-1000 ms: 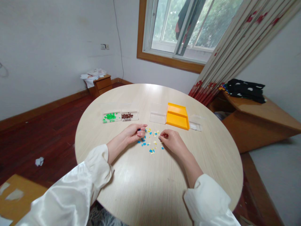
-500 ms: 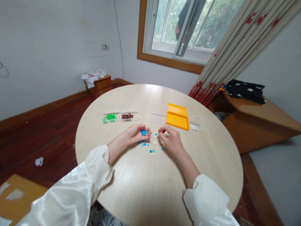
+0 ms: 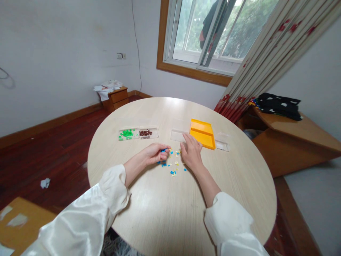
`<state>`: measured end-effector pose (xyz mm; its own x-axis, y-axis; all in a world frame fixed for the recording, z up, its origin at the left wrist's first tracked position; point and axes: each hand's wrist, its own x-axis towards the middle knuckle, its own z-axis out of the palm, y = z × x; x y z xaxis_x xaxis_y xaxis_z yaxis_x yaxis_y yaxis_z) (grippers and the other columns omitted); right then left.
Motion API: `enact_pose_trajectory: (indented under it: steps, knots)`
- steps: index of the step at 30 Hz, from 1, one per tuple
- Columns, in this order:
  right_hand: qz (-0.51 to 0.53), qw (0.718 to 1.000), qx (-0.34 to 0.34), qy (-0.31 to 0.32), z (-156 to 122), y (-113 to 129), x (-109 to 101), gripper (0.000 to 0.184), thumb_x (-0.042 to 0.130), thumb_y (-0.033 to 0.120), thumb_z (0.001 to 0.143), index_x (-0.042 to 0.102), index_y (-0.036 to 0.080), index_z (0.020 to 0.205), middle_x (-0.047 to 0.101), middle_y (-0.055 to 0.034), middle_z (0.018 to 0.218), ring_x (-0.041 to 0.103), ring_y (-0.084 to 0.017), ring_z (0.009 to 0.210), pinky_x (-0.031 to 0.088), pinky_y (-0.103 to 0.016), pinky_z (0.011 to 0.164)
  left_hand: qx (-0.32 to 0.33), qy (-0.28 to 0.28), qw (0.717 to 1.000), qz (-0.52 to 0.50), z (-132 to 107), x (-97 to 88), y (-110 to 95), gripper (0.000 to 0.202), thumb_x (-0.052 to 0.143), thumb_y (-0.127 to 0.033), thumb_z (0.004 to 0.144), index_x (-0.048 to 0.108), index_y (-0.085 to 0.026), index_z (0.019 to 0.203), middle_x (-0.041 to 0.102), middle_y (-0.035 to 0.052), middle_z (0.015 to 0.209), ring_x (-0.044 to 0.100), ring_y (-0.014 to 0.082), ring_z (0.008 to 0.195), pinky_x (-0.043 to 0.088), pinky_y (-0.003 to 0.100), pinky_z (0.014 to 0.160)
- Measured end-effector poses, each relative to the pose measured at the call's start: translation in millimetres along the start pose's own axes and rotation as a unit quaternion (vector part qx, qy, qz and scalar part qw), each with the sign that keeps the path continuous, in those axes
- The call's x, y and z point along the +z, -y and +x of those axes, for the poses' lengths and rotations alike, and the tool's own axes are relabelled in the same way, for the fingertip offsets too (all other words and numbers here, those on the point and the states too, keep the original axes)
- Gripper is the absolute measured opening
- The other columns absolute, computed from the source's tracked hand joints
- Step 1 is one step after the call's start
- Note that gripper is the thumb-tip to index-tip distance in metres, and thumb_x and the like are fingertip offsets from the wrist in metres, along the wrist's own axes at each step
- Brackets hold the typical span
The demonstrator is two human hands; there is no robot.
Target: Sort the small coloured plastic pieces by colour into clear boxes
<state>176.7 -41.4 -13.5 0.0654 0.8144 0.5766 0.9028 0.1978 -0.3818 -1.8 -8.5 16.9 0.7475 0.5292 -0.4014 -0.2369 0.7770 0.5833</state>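
My left hand (image 3: 153, 153) is just above the table, palm turned up and fingers curled around small blue plastic pieces (image 3: 163, 150), partly hidden by the fingers. My right hand (image 3: 192, 153) hovers to the right, back up, with its fingers stretched forward and the thumb apart; I see nothing held in it. Its fingertips overlap the near side of a clear tray (image 3: 176, 135) and come close to an open yellow box (image 3: 208, 139). Between and below both hands lie scattered blue pieces (image 3: 172, 172) and pale yellow ones (image 3: 176, 163).
At the back left of the round table (image 3: 149, 213), one clear tray holds green pieces (image 3: 127, 133) and another holds brown pieces (image 3: 145, 133). A further clear case (image 3: 222, 145) lies right of the yellow box. A wooden cabinet (image 3: 287, 142) stands beyond the table's right edge.
My left fingers have curled over the blue pieces, which lay on the flat palm before. My right hand has gone from a pinch near the loose pieces to stretched fingers, reaching forward.
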Motion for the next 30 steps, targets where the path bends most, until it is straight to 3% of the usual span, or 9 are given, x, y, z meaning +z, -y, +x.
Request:
enact_pose_trajectory:
  steps: [2,5,10,14,18,24,30]
  knots:
    - [-0.047,0.998,0.019,0.039,3,-7,5,0.041,0.041,0.022,0.088,0.049,0.015,0.127,0.052,-0.0165,0.133,0.042,-0.029,0.126,0.025,-0.054,0.1,-0.005,-0.017,1.0,-0.01,-1,0.3,-4,0.027,0.037,-0.007,0.086,0.041,-0.014,0.06,0.035,-0.0038,0.047,0.027,0.0033,0.036,0.022,0.014,0.034]
    - [-0.07,0.994,0.022,0.085,4,-11,8,0.036,0.04,0.018,0.088,0.055,0.017,0.121,0.059,-0.013,0.126,0.042,-0.028,0.127,0.018,-0.056,0.102,0.02,-0.048,0.998,-0.031,-2,2.5,-7,0.028,0.038,-0.008,0.084,0.038,-0.016,0.057,0.031,-0.0046,0.044,0.025,0.0039,0.035,0.021,0.016,0.034]
    - [-0.043,0.993,-0.015,0.111,1,-5,8,0.039,0.04,0.006,0.081,0.063,0.021,0.108,0.067,-0.0079,0.114,0.046,-0.027,0.124,0.018,-0.054,0.101,0.163,-0.108,0.979,-0.065,-2,4.6,-12,0.017,0.047,-0.006,0.074,0.045,-0.014,0.06,0.041,-0.001,0.049,0.036,0.0066,0.04,0.031,0.018,0.038]
    - [-0.014,0.989,-0.048,0.141,-4,4,6,0.043,0.039,0.003,0.079,0.062,0.021,0.111,0.066,-0.0083,0.117,0.047,-0.026,0.123,0.02,-0.053,0.101,0.257,-0.139,0.951,-0.103,-4,3.8,-18,0.014,0.045,-0.014,0.077,0.053,-0.012,0.066,0.053,0.006,0.06,0.048,0.011,0.052,0.041,0.021,0.048]
    - [0.0,0.982,-0.07,0.178,-10,16,2,0.043,0.039,0.004,0.08,0.061,0.023,0.113,0.065,-0.0076,0.119,0.048,-0.026,0.123,0.019,-0.053,0.101,0.287,-0.161,0.937,-0.119,-5,2.3,-21,0.021,0.043,-0.022,0.081,0.057,-0.009,0.071,0.057,0.0087,0.068,0.051,0.0122,0.055,0.045,0.024,0.057]
    - [0.004,0.971,-0.091,0.222,-16,33,-4,0.046,0.037,0.003,0.082,0.057,0.022,0.119,0.062,-0.0091,0.123,0.046,-0.025,0.125,0.02,-0.052,0.102,0.32,-0.141,0.932,-0.096,2,1.1,-16,0.029,0.045,-0.033,0.083,0.06,-0.009,0.074,0.059,0.0087,0.076,0.052,0.0121,0.059,0.046,0.026,0.067]
    - [0.007,0.98,-0.091,0.174,-16,27,-3,0.048,0.036,0.003,0.081,0.052,0.016,0.125,0.057,-0.0118,0.129,0.046,-0.024,0.125,0.022,-0.048,0.101,0.347,-0.151,0.925,-0.038,9,-2.9,-12,0.028,0.05,-0.035,0.082,0.063,-0.013,0.073,0.062,0.0072,0.08,0.056,0.0139,0.074,0.044,0.026,0.078]
